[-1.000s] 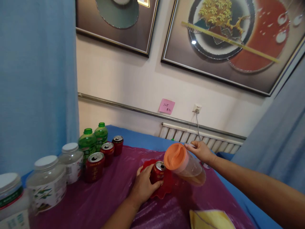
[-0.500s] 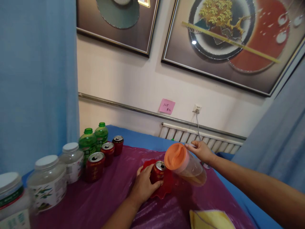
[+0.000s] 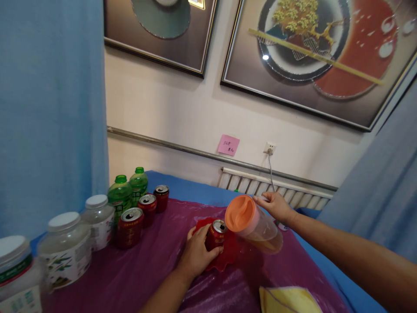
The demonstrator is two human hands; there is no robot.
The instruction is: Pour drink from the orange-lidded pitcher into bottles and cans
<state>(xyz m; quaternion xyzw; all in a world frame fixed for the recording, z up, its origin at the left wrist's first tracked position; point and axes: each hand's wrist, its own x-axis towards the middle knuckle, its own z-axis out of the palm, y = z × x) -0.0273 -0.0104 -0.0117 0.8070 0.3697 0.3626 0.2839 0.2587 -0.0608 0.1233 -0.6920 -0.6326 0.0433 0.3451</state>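
My left hand (image 3: 198, 254) is wrapped round a red drink can (image 3: 215, 237) with an opened top. The can stands upright on a red scallop-edged dish (image 3: 230, 256). My right hand (image 3: 275, 208) grips the handle of a clear plastic pitcher (image 3: 265, 232) with an orange lid (image 3: 241, 213). The pitcher is tilted to the left, its lid close beside the can's top. Some brownish liquid lies low in the pitcher. Whether any liquid runs from the spout cannot be seen.
Several red cans (image 3: 130, 228), green-capped bottles (image 3: 120, 195) and white-lidded jars (image 3: 67, 252) line the left side of the purple table cover (image 3: 156, 269). A folded yellow cloth (image 3: 288, 300) lies at the front. Behind are a radiator (image 3: 247, 184) and blue curtains (image 3: 52, 108).
Hardly anything differs. The pitcher has shifted very slightly to the right, still tilted, while my left hand stays on the can.
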